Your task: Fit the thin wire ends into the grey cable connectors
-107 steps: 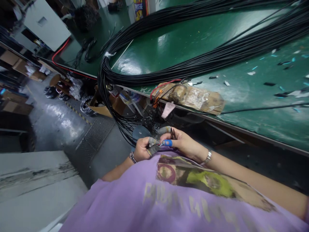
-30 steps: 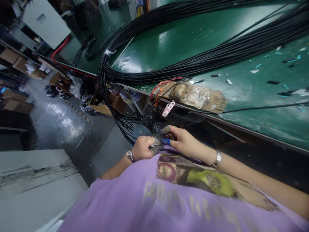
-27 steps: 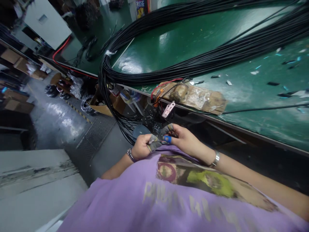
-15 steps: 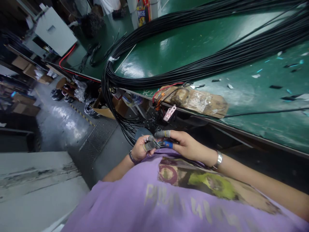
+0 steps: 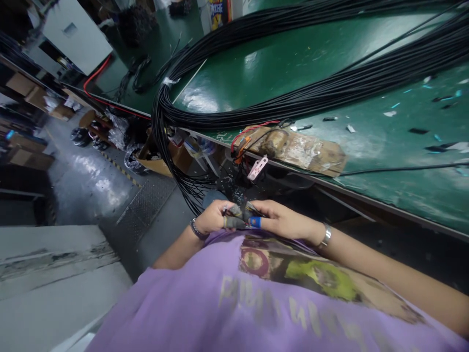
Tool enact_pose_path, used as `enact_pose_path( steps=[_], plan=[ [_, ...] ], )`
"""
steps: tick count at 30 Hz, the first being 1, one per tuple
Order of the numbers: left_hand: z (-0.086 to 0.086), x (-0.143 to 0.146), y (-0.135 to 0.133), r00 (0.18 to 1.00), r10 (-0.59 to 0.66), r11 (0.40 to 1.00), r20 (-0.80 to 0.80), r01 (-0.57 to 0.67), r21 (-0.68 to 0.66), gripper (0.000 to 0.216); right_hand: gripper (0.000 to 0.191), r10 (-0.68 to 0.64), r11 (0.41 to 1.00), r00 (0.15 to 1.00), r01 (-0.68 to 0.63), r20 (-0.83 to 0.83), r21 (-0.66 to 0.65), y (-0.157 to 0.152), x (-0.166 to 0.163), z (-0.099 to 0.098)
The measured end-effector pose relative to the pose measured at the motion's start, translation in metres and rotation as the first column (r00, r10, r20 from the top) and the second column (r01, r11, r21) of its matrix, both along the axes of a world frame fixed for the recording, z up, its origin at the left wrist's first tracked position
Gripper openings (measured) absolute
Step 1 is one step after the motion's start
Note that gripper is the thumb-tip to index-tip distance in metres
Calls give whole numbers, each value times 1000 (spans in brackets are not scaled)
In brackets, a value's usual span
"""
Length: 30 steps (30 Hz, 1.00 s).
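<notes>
In front of the purple shirt (image 5: 176,298) my two hands meet, fingertips almost touching. My left hand (image 5: 214,217) is closed in a pinch, with grey tape or covers on the thumb and finger. Opposite it, my right hand (image 5: 282,220) also pinches, with grey wrapping on a finger and blue wrapping on the thumb. Between them are thin wires at a cable end, now mostly hidden by the fingertips. Just beyond my left hand, loose ends of black cables (image 5: 186,188) hang off the bench from a large tied bundle (image 5: 227,120).
The green bench (image 5: 286,68) carries the long cable bundle, a worn wooden block (image 5: 304,151) and scattered cut scraps (image 5: 418,131). A pinkish-white clip-like piece (image 5: 258,168) hangs at the bench edge. A cardboard box (image 5: 179,159) stands below. At lower left is a pale surface (image 5: 54,274).
My fingertips have closed together, covering the coloured wires seen between them before. My left wrist has shifted slightly left and up. The view has moved a little.
</notes>
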<state>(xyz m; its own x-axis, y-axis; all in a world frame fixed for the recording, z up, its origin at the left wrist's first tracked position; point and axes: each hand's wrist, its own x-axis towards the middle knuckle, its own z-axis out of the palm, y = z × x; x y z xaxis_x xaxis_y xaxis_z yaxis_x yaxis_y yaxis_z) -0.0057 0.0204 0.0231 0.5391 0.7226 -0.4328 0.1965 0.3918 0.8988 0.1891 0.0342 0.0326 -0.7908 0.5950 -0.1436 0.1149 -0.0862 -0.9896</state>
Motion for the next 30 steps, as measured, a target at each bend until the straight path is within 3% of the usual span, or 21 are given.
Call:
enact_pose_path(
  steps=[4,7,12,18,25,30],
  plan=[
    [9,5,-1,995,11,945,-96,21,326,37,15,-43,995,975,61,220,-76,2,-2,2],
    [13,2,1,994,27,908,-101,18,418,32,24,-218,959,963,242,160,-150,2,-1,1],
    [15,-6,13,994,107,907,-1,-97,410,32,51,-540,781,842,504,7,-369,11,6,-7],
    [18,2,36,968,221,905,121,-250,344,37,56,-619,744,785,573,-32,-345,34,0,-3],
    [16,10,53,950,278,907,143,-309,285,38,52,-684,634,725,540,-75,-554,42,-10,-2],
    [12,12,56,944,296,911,143,-324,256,38,51,-699,625,703,514,-128,-587,43,-15,-2]
  ],
)
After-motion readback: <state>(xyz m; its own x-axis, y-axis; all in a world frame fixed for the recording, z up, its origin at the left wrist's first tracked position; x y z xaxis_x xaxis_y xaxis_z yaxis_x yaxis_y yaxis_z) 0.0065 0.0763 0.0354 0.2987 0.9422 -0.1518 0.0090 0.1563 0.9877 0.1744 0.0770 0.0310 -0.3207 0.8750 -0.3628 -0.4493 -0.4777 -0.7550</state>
